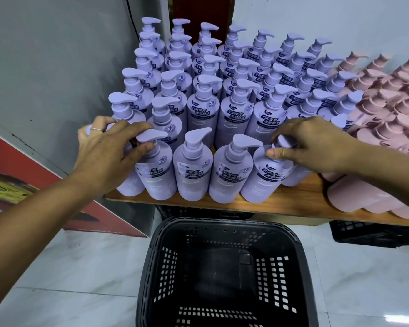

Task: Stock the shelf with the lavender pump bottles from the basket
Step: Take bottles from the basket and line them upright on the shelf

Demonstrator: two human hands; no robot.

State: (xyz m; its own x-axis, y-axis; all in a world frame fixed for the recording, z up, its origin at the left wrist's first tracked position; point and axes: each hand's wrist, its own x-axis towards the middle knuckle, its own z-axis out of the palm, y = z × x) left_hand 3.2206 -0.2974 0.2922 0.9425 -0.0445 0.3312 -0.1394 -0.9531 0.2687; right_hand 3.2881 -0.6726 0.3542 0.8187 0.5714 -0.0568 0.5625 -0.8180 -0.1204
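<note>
Lavender pump bottles (194,171) upright on shelf (300,197), spouts (200,134) pointing R.

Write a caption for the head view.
Left hand and right hand grip pumps of front-row lavender bottles on the shelf; the basket looks empty.

Soft, even, bright indoor light; shadows are faint. Lavender plastic pump bottles (194,161) between the left hand's fingers (132,127) and the right hand's fingers (291,131) are sharp. Right of those fingers, pink plastic pump bottles (387,109) smear and bend with wide-angle distortion. Below, the black perforated plastic basket (165,263) is dim inside; glossy white floor tiles (376,303) show 1 glare patch.
</note>
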